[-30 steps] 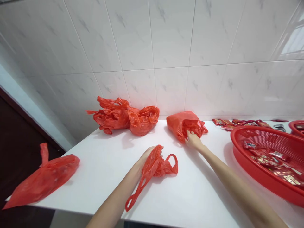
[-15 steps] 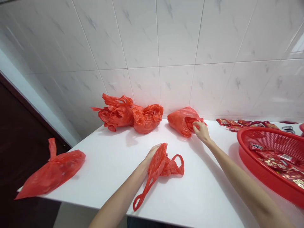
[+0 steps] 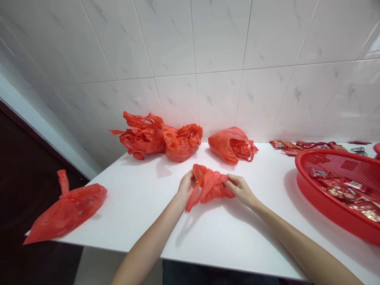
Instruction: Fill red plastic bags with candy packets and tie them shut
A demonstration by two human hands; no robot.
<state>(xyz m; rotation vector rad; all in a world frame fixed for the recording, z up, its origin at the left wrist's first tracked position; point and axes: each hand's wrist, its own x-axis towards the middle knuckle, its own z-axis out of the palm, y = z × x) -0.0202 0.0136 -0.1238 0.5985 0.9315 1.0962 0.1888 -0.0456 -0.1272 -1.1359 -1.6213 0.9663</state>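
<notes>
A crumpled red plastic bag (image 3: 210,185) is stretched between my two hands above the middle of the white table. My left hand (image 3: 187,185) grips the bag's left side, its fingers partly hidden behind the plastic. On the right side, my right hand (image 3: 240,190) pinches the bag between thumb and fingers. Beyond them, against the wall, lies a fuller red plastic bag (image 3: 227,144) with its mouth open toward the right and more crumpled red plastic inside.
Bunched red bags (image 3: 181,144) stand at the back left. A knotted red bag (image 3: 71,211) rests on the left edge. To the right is a red mesh basket (image 3: 308,190) holding small packets. More red packets (image 3: 297,146) and scissors (image 3: 358,150) lie behind it.
My right hand has come away from the bag by the wall and now holds the right side of the bag in my left hand. That bag is pulled more sideways.
</notes>
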